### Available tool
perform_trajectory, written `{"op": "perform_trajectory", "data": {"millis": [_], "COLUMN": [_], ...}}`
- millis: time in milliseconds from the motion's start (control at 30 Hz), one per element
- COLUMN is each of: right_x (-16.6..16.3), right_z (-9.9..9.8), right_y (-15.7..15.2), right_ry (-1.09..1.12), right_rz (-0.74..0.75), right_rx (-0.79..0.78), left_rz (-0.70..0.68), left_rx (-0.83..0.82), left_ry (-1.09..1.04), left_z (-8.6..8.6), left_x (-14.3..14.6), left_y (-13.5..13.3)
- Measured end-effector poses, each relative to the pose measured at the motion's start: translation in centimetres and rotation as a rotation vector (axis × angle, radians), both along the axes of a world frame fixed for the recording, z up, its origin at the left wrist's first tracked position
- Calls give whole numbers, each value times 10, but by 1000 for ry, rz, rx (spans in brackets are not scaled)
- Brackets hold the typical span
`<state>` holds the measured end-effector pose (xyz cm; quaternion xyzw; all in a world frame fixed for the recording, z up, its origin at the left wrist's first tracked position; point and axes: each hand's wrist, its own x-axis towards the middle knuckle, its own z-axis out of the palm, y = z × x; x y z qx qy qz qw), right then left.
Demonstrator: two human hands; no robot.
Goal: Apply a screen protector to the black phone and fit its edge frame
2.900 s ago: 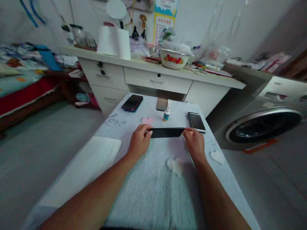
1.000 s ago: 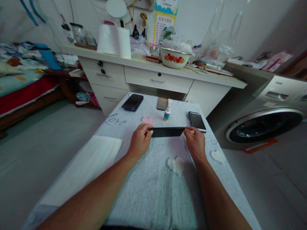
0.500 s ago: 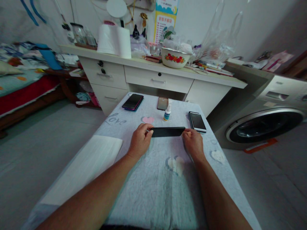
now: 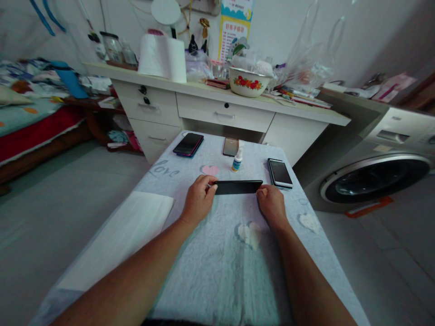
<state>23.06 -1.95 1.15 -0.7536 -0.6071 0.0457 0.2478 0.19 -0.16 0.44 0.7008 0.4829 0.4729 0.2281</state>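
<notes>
clearly, the left hand [image 4: 198, 199] is clamped on one end of a dark phone [image 4: 238, 187], its thumb on the near side and its other fingers mostly hidden behind. the phone lies between the two hands, long side across, seen so steeply that it is only a narrow dark strip; whether its lower edge touches the table [image 4: 210, 271] cannot be told. the right hand [image 4: 273, 203] is curled at the phone's other end, its fingertips tucked out of sight, so i cannot tell if it grips or merely sits against the corner. just beyond the phone, between the hands, a small spray bottle [image 4: 237, 162] stands upright, its pale top hard to make out against the cloth; it covers part of a brownish phone [image 4: 230, 146] farther off. ahead of the left hand lies a stack of phones [image 4: 188, 144], the lower one showing only as a bluish rim. near the right hand, on its outer side, is a pale-faced phone [image 4: 281, 173] with a darker one peeking from underneath. a white sheet [image 4: 125, 235] lies to the left of the left hand, partly covered by the forearm. both forearms run off the bottom edge.
</notes>
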Motion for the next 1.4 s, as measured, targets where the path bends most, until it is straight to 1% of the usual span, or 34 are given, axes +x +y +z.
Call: {"op": "perform_trajectory", "data": {"millis": [133,233,400,667,933,1100,1200,1400], "right_x": [-1,-1,2,2,4,4,4,4], "right_z": [2,2,0,2,2,0,-1,-2], "right_y": [0,0,-1,-2,-2,-2,-1,0], "right_ry": [-62,-59,35,174,286,310,300,234], "right_rz": [3,1,-5,-90,-88,-87,-83,-66], "right_rx": [-31,-23,18,128,232,278,275,193], "left_rz": [-3,-2,2,0,-5,-6,-5,-5], "left_rx": [-2,0,1,4,11,-2,0,12], "left_ry": [-10,-8,-5,-12,-10,-11,-13,-18], "left_z": [0,-1,-2,-2,-1,-1,-2,-2], "left_x": [0,0,0,0,0,0,1,0], "left_y": [0,1,1,1,1,0,1,1]}}
